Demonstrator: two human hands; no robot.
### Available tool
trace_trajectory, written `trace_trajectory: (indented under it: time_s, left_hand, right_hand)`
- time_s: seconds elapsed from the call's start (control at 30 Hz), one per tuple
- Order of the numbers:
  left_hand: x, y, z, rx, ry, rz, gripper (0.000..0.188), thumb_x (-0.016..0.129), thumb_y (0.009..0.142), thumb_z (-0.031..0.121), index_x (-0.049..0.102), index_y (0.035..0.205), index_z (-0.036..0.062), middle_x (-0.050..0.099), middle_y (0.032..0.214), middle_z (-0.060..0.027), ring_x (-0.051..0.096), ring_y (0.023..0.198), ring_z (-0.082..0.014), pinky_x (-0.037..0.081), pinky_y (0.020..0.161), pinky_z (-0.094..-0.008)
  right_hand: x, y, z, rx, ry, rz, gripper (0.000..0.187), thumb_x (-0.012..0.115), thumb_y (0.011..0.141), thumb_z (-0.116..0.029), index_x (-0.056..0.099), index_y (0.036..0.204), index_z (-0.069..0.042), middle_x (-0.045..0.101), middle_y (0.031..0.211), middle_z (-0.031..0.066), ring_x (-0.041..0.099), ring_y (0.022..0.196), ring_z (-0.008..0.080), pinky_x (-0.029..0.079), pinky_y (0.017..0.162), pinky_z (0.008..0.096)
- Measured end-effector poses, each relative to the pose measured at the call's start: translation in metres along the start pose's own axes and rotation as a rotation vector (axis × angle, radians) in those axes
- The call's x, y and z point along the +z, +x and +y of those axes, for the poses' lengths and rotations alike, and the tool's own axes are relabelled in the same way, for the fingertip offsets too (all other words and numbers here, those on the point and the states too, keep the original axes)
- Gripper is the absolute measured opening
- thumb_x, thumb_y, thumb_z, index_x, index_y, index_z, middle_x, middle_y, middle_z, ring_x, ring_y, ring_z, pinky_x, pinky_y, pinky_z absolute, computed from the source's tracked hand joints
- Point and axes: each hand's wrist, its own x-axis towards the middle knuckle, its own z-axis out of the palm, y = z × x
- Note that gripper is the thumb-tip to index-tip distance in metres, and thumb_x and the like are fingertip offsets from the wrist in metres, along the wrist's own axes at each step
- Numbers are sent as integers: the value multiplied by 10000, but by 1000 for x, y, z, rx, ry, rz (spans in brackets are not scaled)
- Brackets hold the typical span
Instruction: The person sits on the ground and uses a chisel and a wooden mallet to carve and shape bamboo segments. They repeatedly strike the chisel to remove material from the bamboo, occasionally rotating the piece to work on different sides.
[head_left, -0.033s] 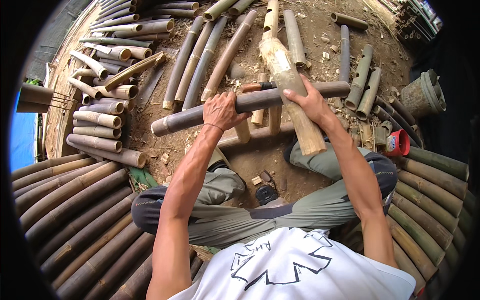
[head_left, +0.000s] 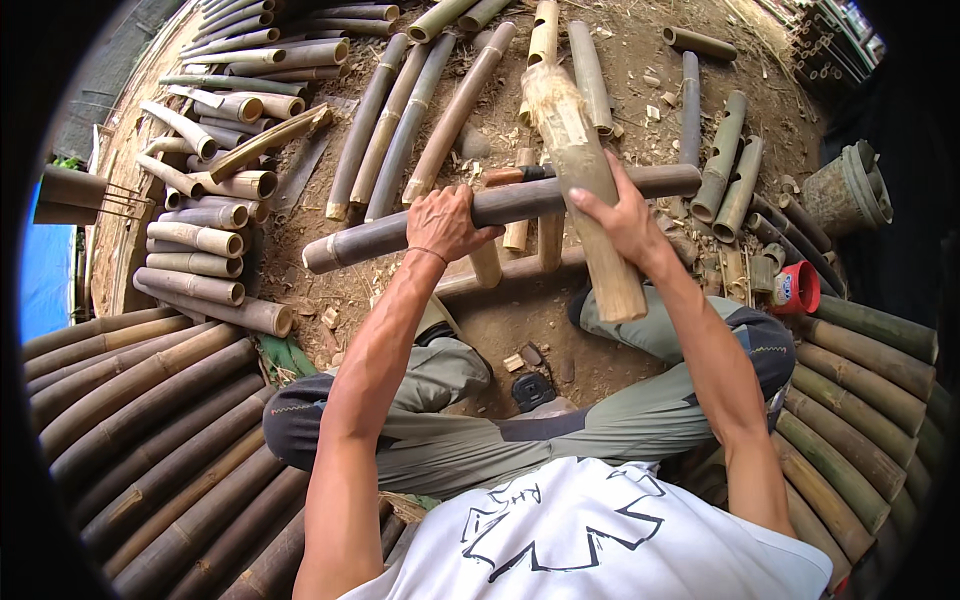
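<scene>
My left hand (head_left: 441, 226) is wrapped over a dark bamboo tube (head_left: 345, 246) that lies crosswise in front of me. In my right hand (head_left: 622, 212) is a stout pale wooden club (head_left: 568, 125), frayed and splintered at its far end. The club crosses above the tube's right half and slants toward my left knee-side gap, its near end over my right leg. Behind the tube shows a tool with a brown handle (head_left: 502, 176) and black collar; the rest of it is hidden. Bamboo posts and a crossbar (head_left: 508, 277) stand under the tube.
Cut bamboo pieces (head_left: 200, 240) are stacked at the left, with longer tubes (head_left: 460, 112) lying ahead. Notched tubes (head_left: 718, 155), a bucket (head_left: 845, 190) and a red container (head_left: 796, 287) stand right. Bamboo rows (head_left: 160, 420) flank me. Chips litter the dirt.
The club has swung slightly: its frayed far end sits a little more to the right, its near end a little left and closer to me. My left hand and the tube stay put.
</scene>
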Motion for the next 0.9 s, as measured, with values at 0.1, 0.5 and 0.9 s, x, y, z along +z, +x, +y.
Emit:
trace_trajectory:
  time_s: [0.1, 0.5, 0.9]
  left_hand:
    - [-21, 38, -20, -19, -43, -316, 743, 748, 661, 709, 641, 1056, 89, 705, 1000, -154, 674, 979, -326, 518, 839, -444]
    - [-21, 49, -36, -87, -49, -438, 576, 851, 560, 426, 703, 1041, 146, 727, 962, -130, 687, 940, -328, 533, 826, -432]
    - [-27, 20, 11, -107, -26, -381, 493, 839, 610, 407, 677, 987, 135, 725, 890, -126, 702, 876, -334, 543, 773, -463]
  right_hand:
    - [33, -62, 66, -31, 180, -118, 980, 862, 674, -394, 370, 1401, 42, 579, 1270, 189, 565, 1181, 260, 453, 1020, 381]
    - [46, -32, 66, -681, -514, 260, 271, 574, 905, -289, 635, 887, -25, 631, 918, 160, 596, 1024, 331, 415, 1007, 489]
    - [1, 93, 74, -418, -754, 376, 368, 492, 918, -242, 619, 610, -85, 621, 593, 107, 600, 543, 276, 521, 799, 423]
